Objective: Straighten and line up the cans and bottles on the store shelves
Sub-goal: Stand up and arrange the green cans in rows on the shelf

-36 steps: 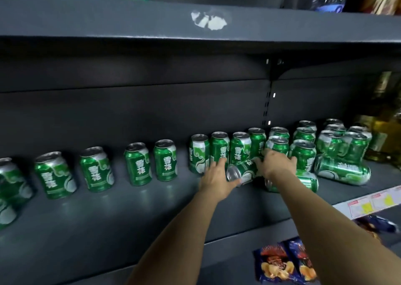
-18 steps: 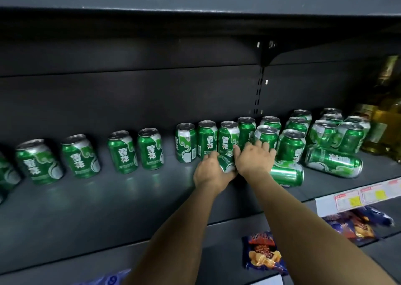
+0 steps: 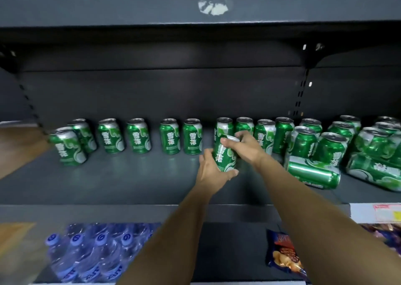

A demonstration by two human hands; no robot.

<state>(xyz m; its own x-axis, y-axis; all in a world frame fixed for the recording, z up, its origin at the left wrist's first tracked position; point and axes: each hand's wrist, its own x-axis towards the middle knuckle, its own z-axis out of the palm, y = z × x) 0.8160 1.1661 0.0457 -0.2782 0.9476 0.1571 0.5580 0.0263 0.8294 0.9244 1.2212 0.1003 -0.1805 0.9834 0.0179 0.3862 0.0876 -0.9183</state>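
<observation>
Held green can (image 3: 224, 154): nearly upright, in front of the back row on the dark shelf (image 3: 130, 182), whether its base touches the shelf or hangs just above it cannot be told; left hand (image 3: 213, 172) wraps its lower body from the left, thumb under the bottom edge; right hand (image 3: 245, 147) curls over its top rim from the right, fingers pinching the lid. Back row of upright cans (image 3: 170, 136) runs left to right along the rear panel, unevenly spaced; cluster at right is crowded. Two cans lie on their sides: fallen can (image 3: 312, 175) just right of the right forearm; second fallen can (image 3: 373, 172) near the right edge, blurred. Lower shelf: water bottles (image 3: 95, 254) at left; snack packet (image 3: 284, 256) at right.
</observation>
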